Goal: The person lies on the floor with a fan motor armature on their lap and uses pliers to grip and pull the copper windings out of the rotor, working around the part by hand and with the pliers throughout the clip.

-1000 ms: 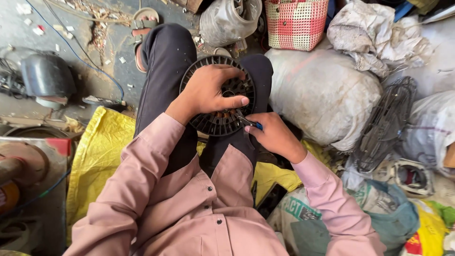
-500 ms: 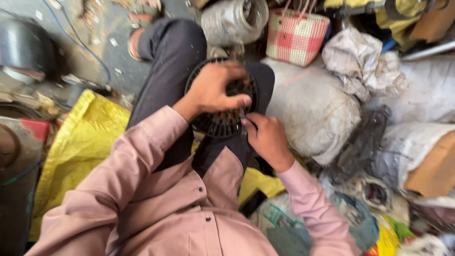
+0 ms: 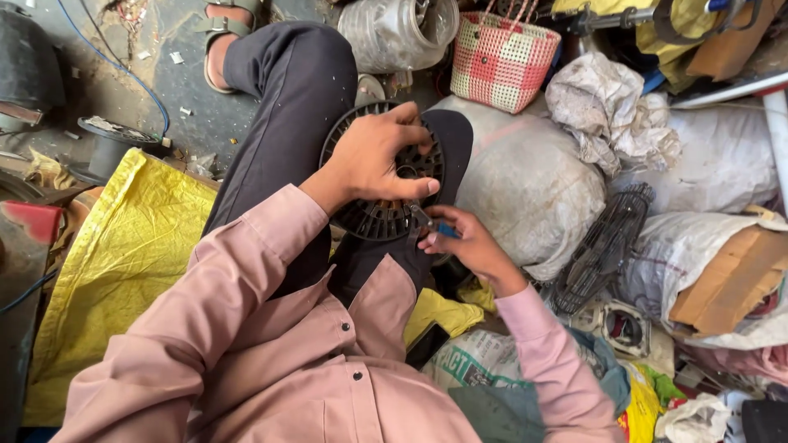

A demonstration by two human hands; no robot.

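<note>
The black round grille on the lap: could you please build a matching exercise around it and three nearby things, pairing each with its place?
1. black round grille
2. checked basket
3. yellow sack
4. blue-handled tool

a. in the right hand
b. on the floor under the left arm
c. under the left hand
d. top, beside the clear jar

Pairs: 1-c, 2-d, 3-b, 4-a

Dusty concrete floor (image 3: 176,90); yellow sheet (image 3: 123,246); white sacks (image 3: 525,180); checked basket (image 3: 502,59)
</note>
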